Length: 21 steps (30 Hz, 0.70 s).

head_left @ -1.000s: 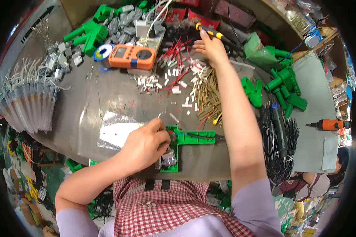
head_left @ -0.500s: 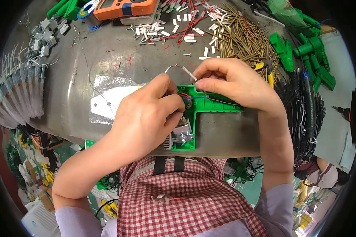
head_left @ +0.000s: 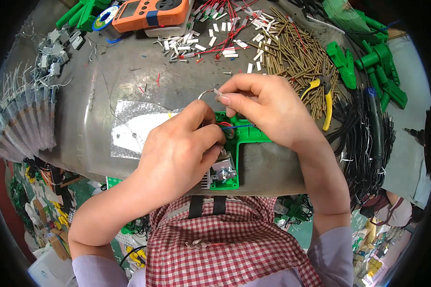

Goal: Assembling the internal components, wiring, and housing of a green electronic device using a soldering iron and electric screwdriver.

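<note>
A green plastic housing lies at the bench's front edge, partly hidden by both hands. Inside it are a metal-bodied component, red wires and a blue wire. My left hand is closed over the housing's left side, its thumb and fingers pressed together; what they grip is hidden. Above its knuckles a thin wire arches to the right. My right hand pinches a small whitish sleeve at the end of that wire, between thumb and forefinger above the housing.
Brass-coloured rods and white sleeves lie scattered behind. Yellow-handled cutters rest near my right wrist, beside black cables. An orange multimeter and solder spool stand far left. A white template sits left.
My right hand has moved left, bringing the sleeve nearer my left hand. Less of the sleeve shows beyond its fingertips. My left hand stays at the housing.
</note>
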Available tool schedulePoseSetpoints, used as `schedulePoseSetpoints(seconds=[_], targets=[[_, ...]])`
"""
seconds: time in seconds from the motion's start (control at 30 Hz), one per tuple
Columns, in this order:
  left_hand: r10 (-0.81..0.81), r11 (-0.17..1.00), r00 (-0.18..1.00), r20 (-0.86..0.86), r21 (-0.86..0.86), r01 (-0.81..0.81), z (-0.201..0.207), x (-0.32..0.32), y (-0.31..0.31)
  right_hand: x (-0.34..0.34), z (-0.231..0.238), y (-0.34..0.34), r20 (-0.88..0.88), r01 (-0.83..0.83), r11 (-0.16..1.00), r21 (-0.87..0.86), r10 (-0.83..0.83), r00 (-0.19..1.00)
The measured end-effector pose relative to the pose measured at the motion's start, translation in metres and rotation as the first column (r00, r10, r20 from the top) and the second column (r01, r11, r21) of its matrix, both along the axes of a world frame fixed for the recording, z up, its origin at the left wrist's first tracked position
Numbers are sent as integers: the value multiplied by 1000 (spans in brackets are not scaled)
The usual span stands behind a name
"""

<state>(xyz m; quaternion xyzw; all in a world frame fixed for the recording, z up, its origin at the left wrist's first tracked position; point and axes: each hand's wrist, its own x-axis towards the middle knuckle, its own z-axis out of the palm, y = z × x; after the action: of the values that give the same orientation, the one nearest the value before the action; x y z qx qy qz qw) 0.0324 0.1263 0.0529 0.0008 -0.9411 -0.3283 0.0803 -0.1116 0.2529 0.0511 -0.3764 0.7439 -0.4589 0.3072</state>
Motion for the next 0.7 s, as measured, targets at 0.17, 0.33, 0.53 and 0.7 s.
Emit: schedulePoseSetpoints(seconds=[0.17, 0.33, 0.53, 0.7], targets=[[-7, 1000, 1000, 5, -26, 8, 1, 0, -2, 2, 7, -2, -4, 53, 995, 82, -53, 999], [-10, 1000, 1000, 11, -28, 10, 2, -1, 0, 4, 1, 0, 29, 90, 996, 26, -91, 995], [-1, 1000, 1000, -3, -15, 1, 0, 1, 0, 3, 10, -2, 13, 80, 993, 84, -81, 997], [-8, 1000, 1000, -25, -8, 7, -1, 1, 0, -6, 11, 0, 106, 37, 998, 47, -42, 993]])
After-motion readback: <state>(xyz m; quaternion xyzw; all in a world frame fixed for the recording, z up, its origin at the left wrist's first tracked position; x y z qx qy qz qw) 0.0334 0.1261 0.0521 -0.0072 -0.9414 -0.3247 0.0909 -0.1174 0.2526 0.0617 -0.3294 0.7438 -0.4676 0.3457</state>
